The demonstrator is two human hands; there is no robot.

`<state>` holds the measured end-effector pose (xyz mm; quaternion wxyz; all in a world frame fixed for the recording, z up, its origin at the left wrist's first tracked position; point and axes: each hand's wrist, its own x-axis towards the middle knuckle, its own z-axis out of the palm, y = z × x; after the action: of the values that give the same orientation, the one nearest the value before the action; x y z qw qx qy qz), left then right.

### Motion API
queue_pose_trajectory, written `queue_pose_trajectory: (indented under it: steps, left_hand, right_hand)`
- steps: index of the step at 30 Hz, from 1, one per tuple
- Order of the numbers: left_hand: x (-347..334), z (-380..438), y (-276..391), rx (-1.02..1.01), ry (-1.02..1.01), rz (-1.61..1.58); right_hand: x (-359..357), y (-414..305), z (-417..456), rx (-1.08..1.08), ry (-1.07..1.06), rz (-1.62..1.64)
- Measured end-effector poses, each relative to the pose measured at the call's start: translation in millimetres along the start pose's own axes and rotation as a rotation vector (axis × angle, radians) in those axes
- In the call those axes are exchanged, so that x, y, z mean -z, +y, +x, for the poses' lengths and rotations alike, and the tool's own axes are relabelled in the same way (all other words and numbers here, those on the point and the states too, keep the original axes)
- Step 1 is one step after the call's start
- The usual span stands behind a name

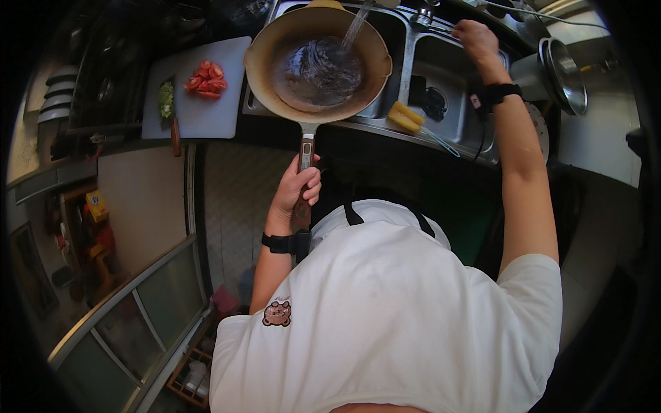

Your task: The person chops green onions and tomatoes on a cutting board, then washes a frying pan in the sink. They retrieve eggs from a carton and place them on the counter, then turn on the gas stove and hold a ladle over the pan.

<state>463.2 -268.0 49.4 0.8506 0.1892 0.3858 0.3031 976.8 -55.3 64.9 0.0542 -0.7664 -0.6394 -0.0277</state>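
My left hand (302, 186) grips the brown handle of a wok (263, 88), which is held over the left basin of a steel double sink (408, 57). Water streams into the wok and pools in its bottom. At the back of the right basin, my right hand (475, 40) is closed on the end of the faucet lever (441, 30). On a white cutting board (217, 118) to the left lie cut tomato pieces (206, 80) and a knife (175, 137) with chopped green vegetable (166, 100) along its blade.
A yellow sponge (406, 117) with a light blue handle rests on the sink's front edge. Something black lies in the right basin. Metal bowls (567, 75) stand at the right, and stacked bowls (59, 93) at the far left. A glazed partition (144, 315) is at the lower left.
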Motion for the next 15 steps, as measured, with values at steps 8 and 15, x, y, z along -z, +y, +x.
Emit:
queue_pose_trajectory:
  steps: [8, 15]
  left_hand:
    - [-6, 6, 14, 0.068, -0.006, 0.019]
    - [-17, -6, 50, 0.115, -0.010, 0.102]
  right_hand:
    - [13, 1, -27, -0.132, 0.184, -0.033]
    - [29, -52, -177, -0.135, 0.020, 0.545]
